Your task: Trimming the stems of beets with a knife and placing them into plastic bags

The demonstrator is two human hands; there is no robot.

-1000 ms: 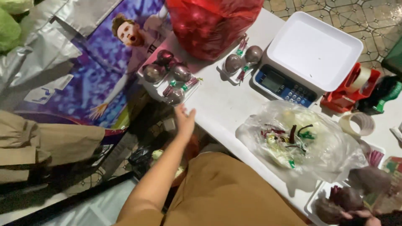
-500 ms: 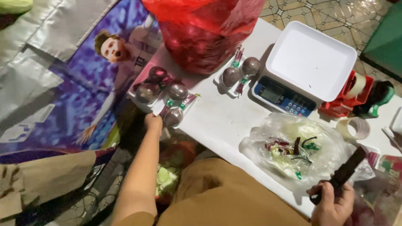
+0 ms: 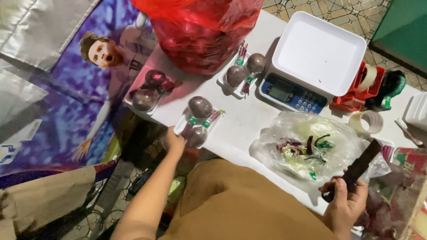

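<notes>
Left hand [image 3: 174, 141] lower — at tray [image 3: 195, 123] edge

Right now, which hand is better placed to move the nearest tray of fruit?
Left hand, probably: it already touches the near edge of the tray. The right hand is farther off and holds a dark knife.

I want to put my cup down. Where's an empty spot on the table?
Bare white table shows between the near tray, the scale and the clear bag. It is crowded by the red bag and at the right, around the tape roll.
</notes>
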